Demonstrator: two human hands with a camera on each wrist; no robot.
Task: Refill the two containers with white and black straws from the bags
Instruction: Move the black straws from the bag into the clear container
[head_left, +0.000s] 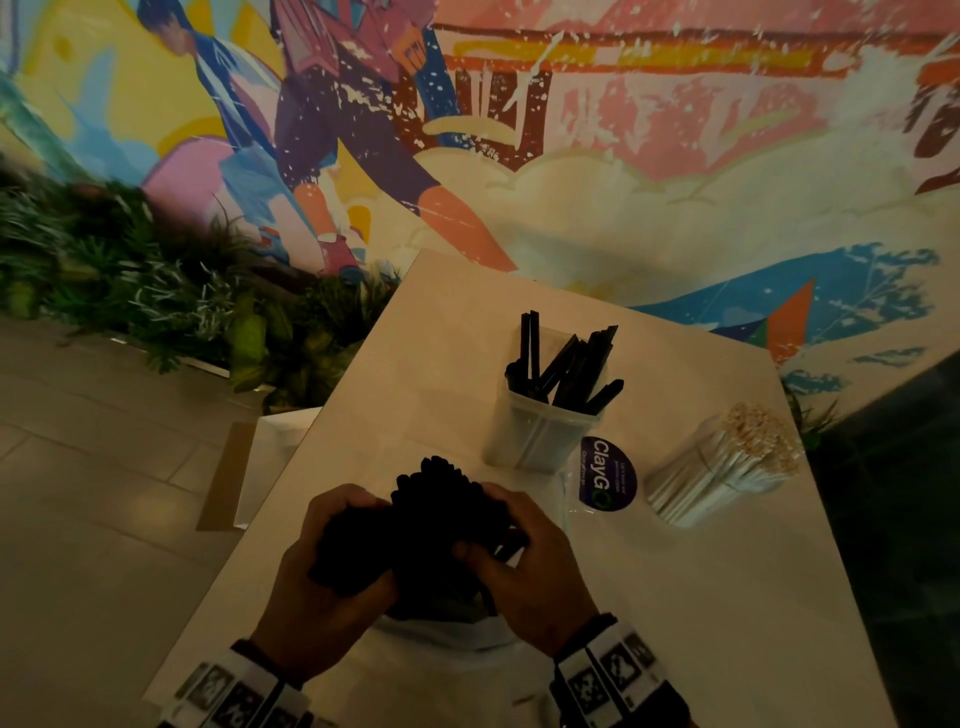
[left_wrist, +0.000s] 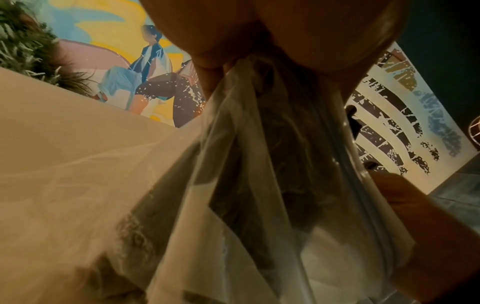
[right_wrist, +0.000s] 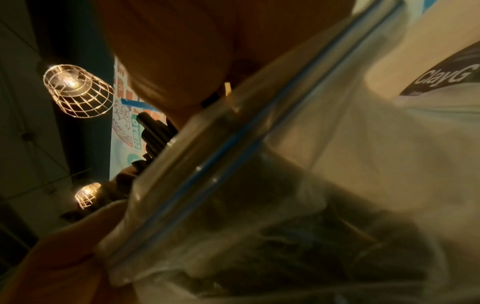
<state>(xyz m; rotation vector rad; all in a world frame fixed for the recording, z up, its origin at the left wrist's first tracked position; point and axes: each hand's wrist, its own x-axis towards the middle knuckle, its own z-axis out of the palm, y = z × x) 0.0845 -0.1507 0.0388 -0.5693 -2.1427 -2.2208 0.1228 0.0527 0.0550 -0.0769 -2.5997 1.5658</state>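
Observation:
Both hands hold a thick bundle of black straws (head_left: 428, 519) upright over the near part of the white table (head_left: 727, 597). My left hand (head_left: 332, 561) wraps its left side and my right hand (head_left: 519, 551) grips its right side. A clear zip bag (left_wrist: 259, 164) hangs around the bundle's lower part; its blue zip edge (right_wrist: 233, 133) shows in the right wrist view. Farther back stands a clear container (head_left: 540, 431) with several black straws (head_left: 571, 364). To its right a second clear container (head_left: 722, 467) is packed with white straws.
A round dark ClayGo sticker (head_left: 607, 474) lies between the two containers. Plants (head_left: 130, 280) line the floor at the left under a painted wall. A white and brown box (head_left: 249, 467) sits on the floor beside the table's left edge. Wire lamps (right_wrist: 78, 90) hang overhead.

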